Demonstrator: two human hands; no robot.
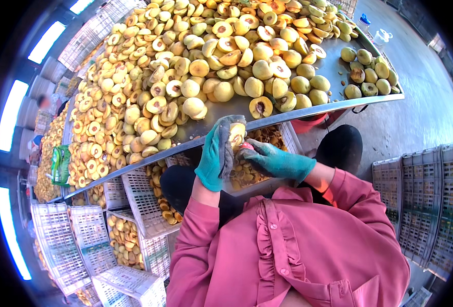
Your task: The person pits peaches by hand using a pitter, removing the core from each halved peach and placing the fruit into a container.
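My left hand (214,159), in a teal and grey work glove, is closed around a yellow peach half (237,132) with its cut face showing. My right hand (280,159), gloved the same way, grips a small tool with a red handle (246,146) right against that fruit. The tool's working end is hidden, so I cannot tell its kind. Both hands are just in front of the metal table's rim (272,119), above a plastic crate (292,139) holding fruit pieces. Heaped on the table are peach halves (199,68), many with the stone still in.
A separate group of peaches (370,73) sits at the table's right corner. Slatted crates (420,207) stand stacked at right; more crates (149,203) crowd the left. A red bucket (309,123) is under the table edge. A green bag (60,165) lies by the far-left fruit.
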